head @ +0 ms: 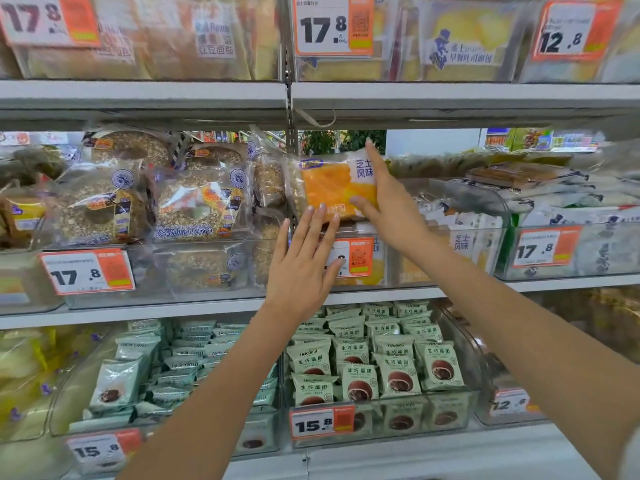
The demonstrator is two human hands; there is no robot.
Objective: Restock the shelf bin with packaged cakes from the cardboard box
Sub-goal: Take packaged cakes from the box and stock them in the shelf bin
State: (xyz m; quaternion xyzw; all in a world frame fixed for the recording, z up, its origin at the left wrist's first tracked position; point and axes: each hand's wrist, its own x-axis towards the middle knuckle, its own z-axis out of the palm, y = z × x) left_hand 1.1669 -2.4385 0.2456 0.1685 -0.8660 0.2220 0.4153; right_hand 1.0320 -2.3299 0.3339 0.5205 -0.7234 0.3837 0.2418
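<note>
We steady the cheese cake packet (332, 188) flat-fingered with left hand (304, 268); right hand (388, 202) pinches it; seat it level in the clear bin (433, 268).

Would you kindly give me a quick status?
Right hand grips cake pack above bin. Left hand open, fingertips steadying it. Nothing blocking.

Price tag (349, 256) half covered by left hand (304, 268); top-left label (48, 19) blurred and cropped; right forearm (571, 375) cropped at frame edge.
</note>
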